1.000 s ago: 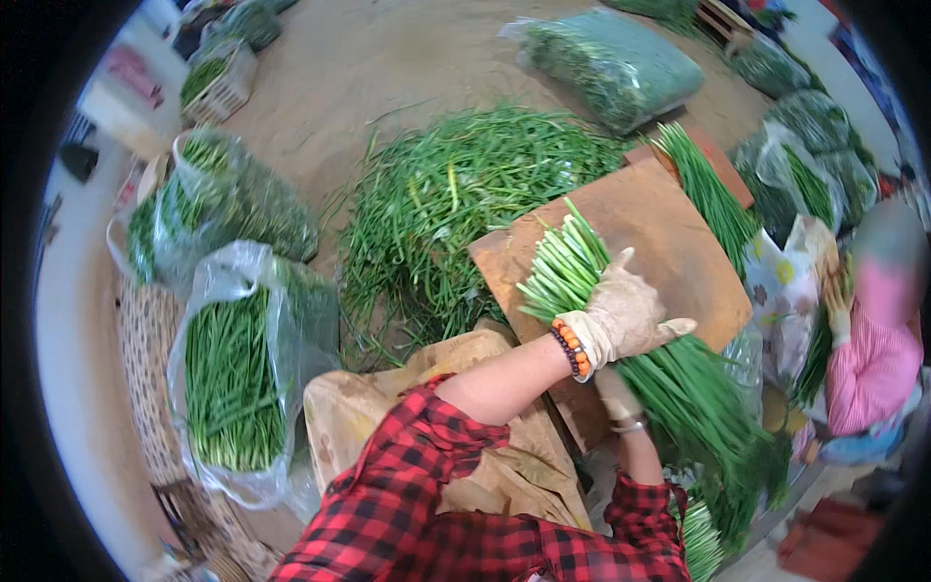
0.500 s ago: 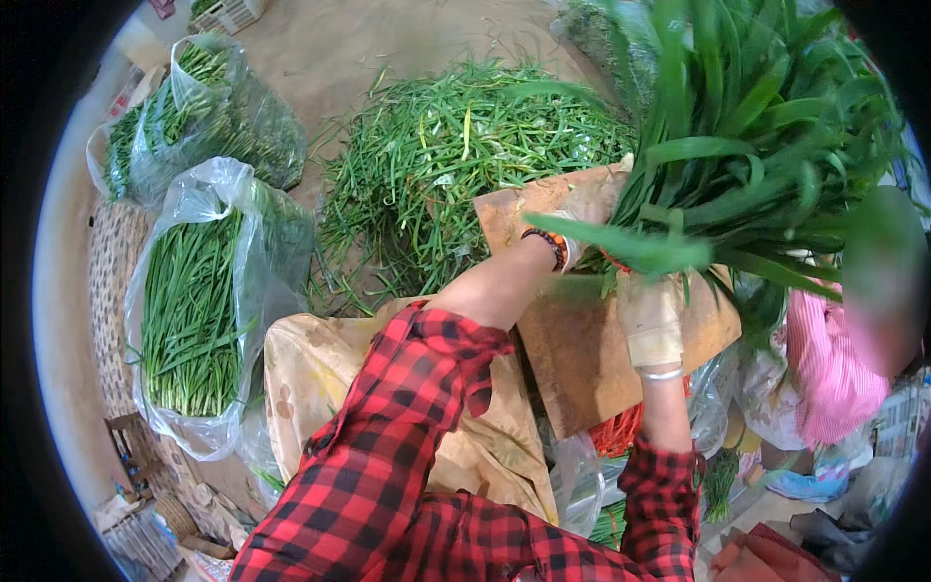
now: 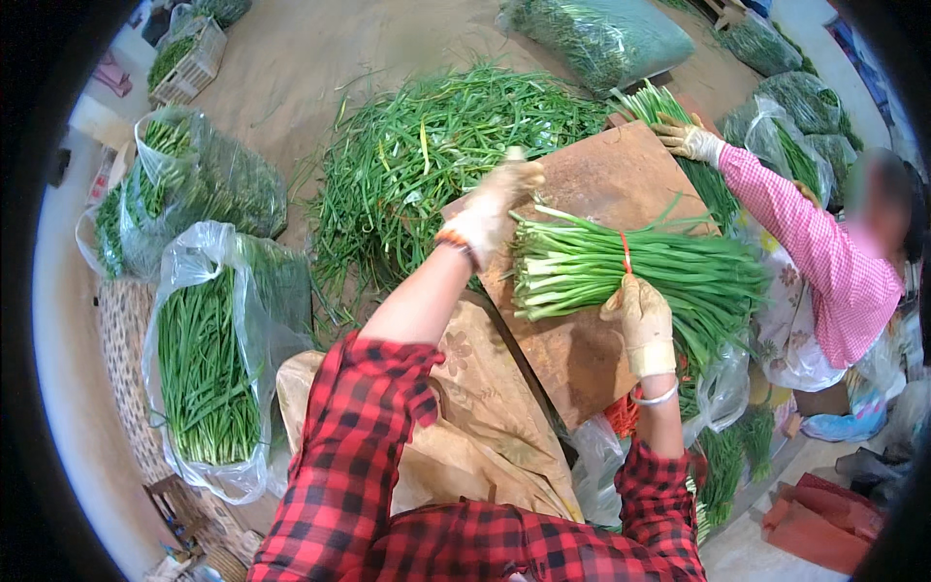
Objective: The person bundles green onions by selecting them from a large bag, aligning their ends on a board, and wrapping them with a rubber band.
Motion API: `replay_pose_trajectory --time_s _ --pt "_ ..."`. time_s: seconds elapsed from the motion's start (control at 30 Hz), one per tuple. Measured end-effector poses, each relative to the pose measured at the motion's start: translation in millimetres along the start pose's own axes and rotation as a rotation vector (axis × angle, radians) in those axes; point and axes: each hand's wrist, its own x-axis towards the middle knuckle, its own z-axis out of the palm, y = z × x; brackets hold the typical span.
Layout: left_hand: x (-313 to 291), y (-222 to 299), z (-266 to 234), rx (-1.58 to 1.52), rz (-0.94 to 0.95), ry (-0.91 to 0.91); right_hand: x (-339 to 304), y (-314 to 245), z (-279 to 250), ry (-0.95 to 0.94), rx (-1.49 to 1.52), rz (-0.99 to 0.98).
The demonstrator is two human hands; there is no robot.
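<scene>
A bundle of garlic chives [image 3: 582, 262] lies across a brown board [image 3: 572, 369], pale stem ends to the left and leaves to the right. A red tie [image 3: 626, 254] circles its middle. My right hand [image 3: 642, 318], in a cream glove, is closed on the bundle's near side, just below the tie. Gloved too, my left hand [image 3: 497, 199] hovers at the board's left edge, apart from the stem ends. Motion smears its fingers, so whether they hold anything is unclear.
Loose green trimmings [image 3: 407, 175] are heaped beyond the board. Clear bags of chives [image 3: 208, 359] stand at the left. At the right, a co-worker in a pink checked sleeve [image 3: 776, 194] rests a gloved hand [image 3: 689, 141] on other chives [image 3: 713, 184]. Red ties [image 3: 623, 415] hang below the board.
The bundle has come down from its raised, leaves-up position and now lies flat on the board. My left hand has left it and moved left. The co-worker's arm has come into view.
</scene>
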Motion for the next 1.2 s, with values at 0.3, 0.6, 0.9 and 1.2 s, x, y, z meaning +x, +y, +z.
replay_pose_trajectory --time_s 0.3,0.6,0.9,1.2 --pt "-47 -23 43 0.256 0.477 0.465 1 12 19 0.485 -0.096 -0.456" --pt "-104 10 37 1.041 -0.061 0.167 13 31 39 0.398 0.924 -0.117" --pt "-88 -13 39 0.555 -0.133 0.081 12 15 39 0.383 0.798 -0.056" --pt "-91 -21 39 -0.332 -0.242 0.148 27 48 35 0.267 1.001 -0.056"
